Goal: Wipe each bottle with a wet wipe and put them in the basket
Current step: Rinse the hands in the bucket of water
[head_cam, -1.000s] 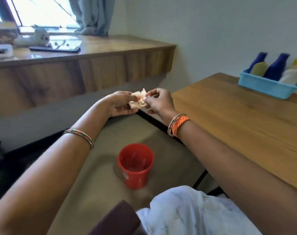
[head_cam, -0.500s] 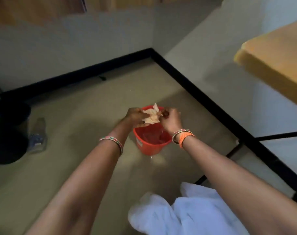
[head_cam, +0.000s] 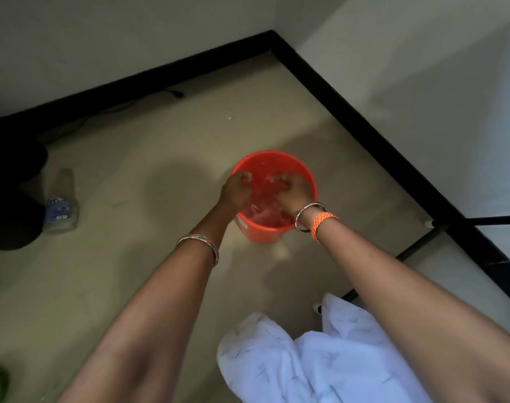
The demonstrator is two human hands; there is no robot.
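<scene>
A red bucket (head_cam: pixel 256 232) holding water stands on the beige floor. Both my hands reach down into it. My left hand (head_cam: pixel 236 189) and my right hand (head_cam: pixel 292 191) are dipped in the water with fingers curled shut. A pale bit of the wet wipe (head_cam: pixel 266 181) shows between them; most of it is hidden under the water and my fingers. The basket and the bottles on the table are out of view.
A clear plastic bottle (head_cam: pixel 61 200) lies on the floor at the left, beside a dark object (head_cam: pixel 12 196). A black skirting (head_cam: pixel 364 132) runs along the walls. A black table leg (head_cam: pixel 419 245) stands at the right. White cloth (head_cam: pixel 320 362) covers my lap.
The view has tipped from the table down to the floor. My hands have gone from holding the wipe above the bucket to plunging it into the water.
</scene>
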